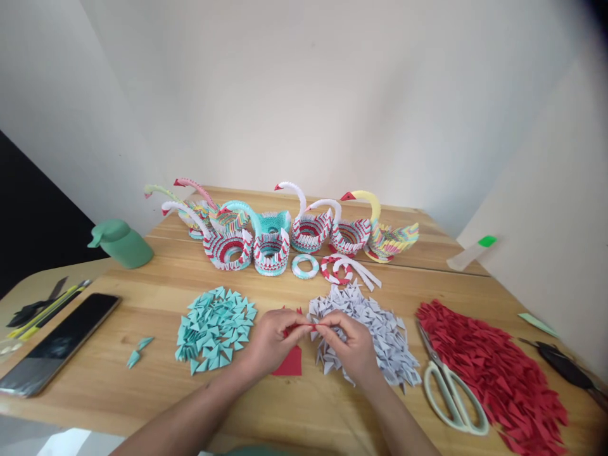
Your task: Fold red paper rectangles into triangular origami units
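Note:
Between the fingertips of both hands is a small folded piece of red paper (313,327), mostly hidden by the fingers. My left hand (276,335) pinches its left end and my right hand (349,342) pinches the other. Under the left hand lies a flat red paper sheet (289,363), with a few red folded bits just behind the fingers. To the left spreads a pile of turquoise paper triangles (216,329). A heap of pale lilac paper triangles (387,345) sits behind and beside my right hand.
Several folded-paper swans (270,247) line the table's back, with a paper ring (304,266) before them. Scissors (453,399) lie beside a red triangle pile (498,373) at right. A phone (59,345) and a green lidded container (124,244) stand at left.

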`<state>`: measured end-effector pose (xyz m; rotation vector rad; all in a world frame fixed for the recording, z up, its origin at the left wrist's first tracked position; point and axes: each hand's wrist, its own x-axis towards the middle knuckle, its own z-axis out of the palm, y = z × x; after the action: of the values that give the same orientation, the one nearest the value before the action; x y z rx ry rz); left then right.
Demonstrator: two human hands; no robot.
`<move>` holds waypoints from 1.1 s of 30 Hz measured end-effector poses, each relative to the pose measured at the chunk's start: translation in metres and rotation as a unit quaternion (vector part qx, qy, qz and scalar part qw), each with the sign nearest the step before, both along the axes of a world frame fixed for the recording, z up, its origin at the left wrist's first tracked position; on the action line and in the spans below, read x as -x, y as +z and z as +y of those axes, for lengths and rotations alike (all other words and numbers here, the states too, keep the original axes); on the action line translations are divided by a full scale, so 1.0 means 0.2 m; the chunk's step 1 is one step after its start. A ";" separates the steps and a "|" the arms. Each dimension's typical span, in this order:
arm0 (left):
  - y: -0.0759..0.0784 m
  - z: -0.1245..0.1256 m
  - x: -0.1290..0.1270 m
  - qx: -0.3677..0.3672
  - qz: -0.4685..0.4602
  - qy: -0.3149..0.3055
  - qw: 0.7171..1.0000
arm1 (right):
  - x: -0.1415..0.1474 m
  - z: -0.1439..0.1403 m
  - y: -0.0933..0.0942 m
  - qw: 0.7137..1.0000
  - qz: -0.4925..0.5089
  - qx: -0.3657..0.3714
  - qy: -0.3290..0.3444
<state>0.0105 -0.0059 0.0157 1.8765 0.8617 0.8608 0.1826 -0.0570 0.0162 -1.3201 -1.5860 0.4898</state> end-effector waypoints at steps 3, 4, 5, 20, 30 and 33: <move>0.00 -0.01 -0.01 0.079 -0.043 -0.001 0.996 | 0.00 0.00 0.00 1.000 0.007 0.005 -0.003; -0.01 -0.01 -0.02 0.101 -0.052 -0.007 0.994 | 0.00 0.00 -0.01 1.000 0.006 0.004 -0.003; -0.01 -0.01 -0.02 0.113 -0.055 -0.014 0.992 | 0.00 0.00 -0.01 1.000 0.005 0.002 -0.003; 0.01 0.00 -0.01 0.155 -0.069 -0.027 0.985 | 0.01 0.00 -0.02 0.998 0.056 0.029 -0.002; -0.04 0.01 -0.02 0.161 -0.073 -0.015 0.984 | 0.02 0.00 -0.04 0.992 0.058 0.108 0.007; -0.05 0.02 -0.02 0.226 -0.101 -0.037 0.968 | 0.01 0.00 -0.05 0.992 0.068 0.107 0.004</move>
<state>0.0142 -0.0021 0.0051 1.3894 0.7787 0.7235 0.1805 -0.0568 0.0058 -1.4081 -1.4561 0.7561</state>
